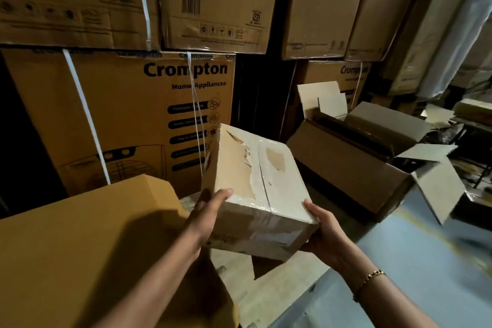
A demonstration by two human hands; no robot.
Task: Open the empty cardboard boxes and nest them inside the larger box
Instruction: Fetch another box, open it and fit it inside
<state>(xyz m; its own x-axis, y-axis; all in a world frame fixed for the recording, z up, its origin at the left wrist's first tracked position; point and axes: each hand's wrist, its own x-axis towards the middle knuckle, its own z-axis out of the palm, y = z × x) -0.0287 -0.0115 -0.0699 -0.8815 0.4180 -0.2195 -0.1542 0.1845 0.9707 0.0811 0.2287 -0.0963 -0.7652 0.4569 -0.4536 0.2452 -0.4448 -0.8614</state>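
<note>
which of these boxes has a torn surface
The pale box held in the left hand and right hand: peeled patches flank its taped seam. The open brown box and strapped Crompton box show none.

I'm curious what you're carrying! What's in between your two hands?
The head view shows a small pale cardboard box, its top flaps shut, held between the left hand and the right hand.

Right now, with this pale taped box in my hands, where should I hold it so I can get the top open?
Hold the pale box by its side walls, low down: left hand from the left, right hand from the right. The taped seam runs down the middle of the top face, so side grips probably leave both flaps free.
</note>
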